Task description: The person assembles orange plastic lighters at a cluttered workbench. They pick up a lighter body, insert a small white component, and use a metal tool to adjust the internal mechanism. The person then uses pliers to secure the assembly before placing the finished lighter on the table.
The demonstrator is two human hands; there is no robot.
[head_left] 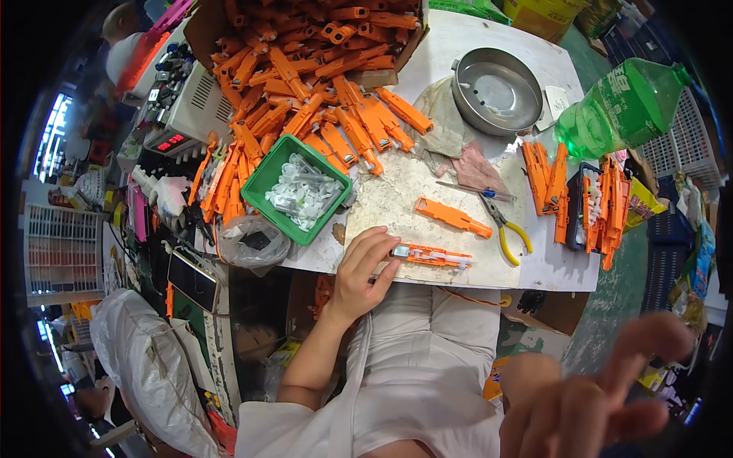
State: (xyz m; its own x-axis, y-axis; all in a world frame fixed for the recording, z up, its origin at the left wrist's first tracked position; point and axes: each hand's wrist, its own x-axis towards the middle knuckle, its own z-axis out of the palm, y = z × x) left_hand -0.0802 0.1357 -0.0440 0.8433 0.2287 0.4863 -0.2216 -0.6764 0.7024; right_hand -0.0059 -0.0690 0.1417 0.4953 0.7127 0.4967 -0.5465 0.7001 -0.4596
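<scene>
My left hand (365, 273) grips the left end of an open orange plastic shell (435, 256) between thumb and fingers, near the table's front edge. White and dark small parts sit inside that shell. Just beyond it lies a matching orange half shell (453, 217), untouched. My right hand (592, 404) is raised close to the camera at the lower right, out of focus. Its fingers are bent and apart, and nothing shows in them. Right of the shells are pliers with yellow handles (505, 233) and a thin screwdriver (463, 188).
A green bin (253, 192) of whitish clear plastic parts stands left, before a large heap of orange shells (305, 99). A metal bowl (496, 114), a green bottle (622, 107) and a dark tray (576, 217) with orange pieces occupy the right side. Cloths (477, 169) lie between.
</scene>
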